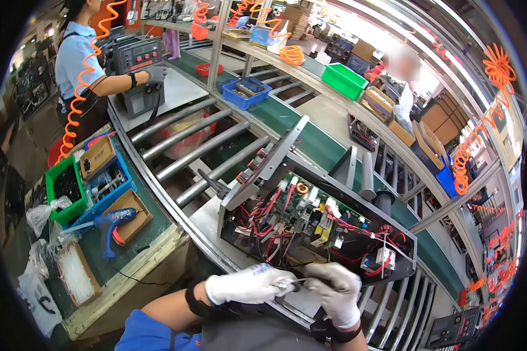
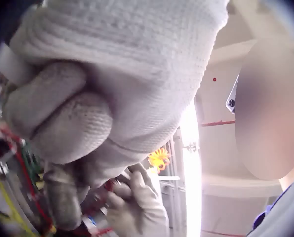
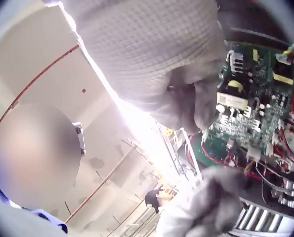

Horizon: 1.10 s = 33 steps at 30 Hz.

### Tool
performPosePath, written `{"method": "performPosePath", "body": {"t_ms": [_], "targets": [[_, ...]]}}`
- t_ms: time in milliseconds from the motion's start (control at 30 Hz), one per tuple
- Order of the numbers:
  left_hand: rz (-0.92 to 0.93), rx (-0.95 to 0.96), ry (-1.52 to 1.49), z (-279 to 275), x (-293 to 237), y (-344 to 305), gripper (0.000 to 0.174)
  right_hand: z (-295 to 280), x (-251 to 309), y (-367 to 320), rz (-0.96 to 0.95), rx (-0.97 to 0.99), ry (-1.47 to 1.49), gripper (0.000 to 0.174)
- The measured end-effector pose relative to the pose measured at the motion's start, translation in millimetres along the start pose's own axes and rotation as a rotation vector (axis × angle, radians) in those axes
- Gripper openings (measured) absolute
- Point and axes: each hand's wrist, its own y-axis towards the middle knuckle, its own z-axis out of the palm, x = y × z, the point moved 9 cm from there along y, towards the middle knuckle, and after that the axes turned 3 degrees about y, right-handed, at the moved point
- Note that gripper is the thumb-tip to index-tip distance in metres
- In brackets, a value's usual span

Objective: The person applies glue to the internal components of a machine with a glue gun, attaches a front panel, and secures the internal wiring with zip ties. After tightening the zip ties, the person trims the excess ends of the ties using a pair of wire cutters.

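My gloved left hand [image 1: 255,284] and gloved right hand [image 1: 337,291] meet just in front of an opened machine chassis [image 1: 413,257], their fingers curled. A short thin strand [image 1: 299,281] spans the small gap between the fingertips, and both hands pinch it; what it is I cannot tell. Inside the chassis sits a green circuit board [image 3: 265,74] with red and black wires [image 1: 267,202] around it. The front panel [image 1: 257,167] with red connectors stands at its left end. In the left wrist view, the left glove's curled fingers [image 2: 73,123] hide most of the pinch.
Metal rollers [image 1: 202,149] run beside and behind the chassis. On the left bench lie a blue glue gun [image 1: 114,225], a green bin [image 1: 66,190] and a box of white strips [image 1: 76,275]. Across the rollers, a person [image 1: 82,55] handles another machine [image 1: 140,73]. Orange coiled hoses [image 1: 500,70] hang overhead.
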Motion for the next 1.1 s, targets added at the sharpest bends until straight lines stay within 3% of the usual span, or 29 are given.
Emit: {"method": "performPosePath", "body": {"t_ms": [33, 67, 100, 133, 167, 233, 267, 300, 400, 433, 500, 533, 567, 633, 667, 733, 867, 900, 967, 1000, 1067, 1100], "targets": [[0.208, -0.126, 0.082, -13.2, 3.0, -12.5, 0.009, -11.3, -9.3, -0.7, 0.063, -0.119, 0.108, 0.020], [0.748, -0.407, 0.541, -35.3, -37.2, -38.6, 0.011, -19.3, -10.9, 0.2, 0.068, -0.173, 0.093, 0.021], [-0.029, -0.325, 0.529, -55.4, 17.0, -41.7, 0.012, -27.7, -12.2, 0.4, 0.073, -0.234, 0.079, 0.022], [0.167, -0.595, 0.544, -76.8, 17.2, -64.8, 0.010, -25.3, -10.0, 4.5, 0.029, -0.191, 0.021, 0.021], [-0.357, -0.643, 0.221, -91.2, 32.2, -77.3, 0.011, -15.3, -8.8, 7.4, 0.007, -0.138, 0.021, 0.022], [0.049, -0.631, 0.336, -77.6, -26.1, -68.7, 0.026, 15.4, -7.3, 12.9, 0.039, -0.017, 0.096, 0.022], [-0.166, -0.477, -0.203, -52.5, 2.5, -66.7, 0.036, 29.7, -7.4, 15.4, -0.034, 0.032, 0.090, 0.022], [-0.003, -0.456, 0.249, -46.4, -6.6, -54.5, 0.039, 41.2, -9.0, 17.7, -0.050, 0.051, 0.128, 0.021], [-0.174, -0.363, 0.283, -38.4, 22.4, -58.5, 0.031, 62.5, -2.2, 26.1, -0.119, 0.138, 0.075, 0.021], [-0.059, -0.477, 0.087, -47.0, 32.4, -70.1, 0.028, 66.7, -0.7, 29.3, -0.207, 0.155, -0.006, 0.029], [-0.169, -0.760, 0.165, -80.3, 48.3, -86.3, 0.025, 70.2, -19.7, 40.3, 0.030, 0.074, 0.132, 0.038], [0.032, -0.959, 0.373, -95.4, 42.4, -91.5, 0.023, 74.8, -26.5, 49.3, 0.092, 0.094, 0.136, 0.044], [0.109, -1.009, 0.543, -101.5, 41.9, -88.8, 0.031, 77.5, -10.2, 58.5, 0.008, 0.065, 0.099, 0.040], [-0.043, -0.869, 0.437, -107.2, 61.5, -68.2, 0.024, 93.1, -20.2, 66.8, 0.128, 0.054, 0.260, 0.030], [0.012, -0.876, 0.504, -107.5, 57.9, -61.9, 0.026, 98.2, -22.8, 71.5, 0.123, 0.059, 0.245, 0.030], [0.029, -0.841, 0.513, -107.9, 56.0, -53.8, 0.034, 101.8, -17.3, 80.7, -0.036, 0.044, 0.201, 0.019], [-0.066, -0.818, 0.709, -110.8, 89.0, -49.6, 0.041, 102.6, -25.8, 97.7, -0.097, -0.058, -0.064, 0.012], [-0.061, -0.815, 0.704, -107.3, 95.4, -50.7, 0.041, 105.1, -55.0, 101.5, -0.035, -0.105, 0.048, 0.013], [-0.074, -0.859, 0.676, -103.0, 104.3, -56.0, 0.035, 104.4, -47.6, 96.9, 0.014, -0.135, 0.044, 0.012], [-0.150, -0.782, 0.591, -100.0, 115.8, -55.2, 0.031, 107.2, -48.4, 94.7, 0.010, -0.133, 0.042, 0.012], [-0.129, -0.793, 0.576, -98.8, 118.2, -55.1, 0.030, 103.7, -62.4, 84.2, 0.094, -0.229, 0.313, 0.010], [-0.106, -0.800, 0.563, -97.5, 117.3, -54.2, 0.030, 102.8, -59.5, 86.6, 0.092, -0.227, 0.312, 0.010]]}}
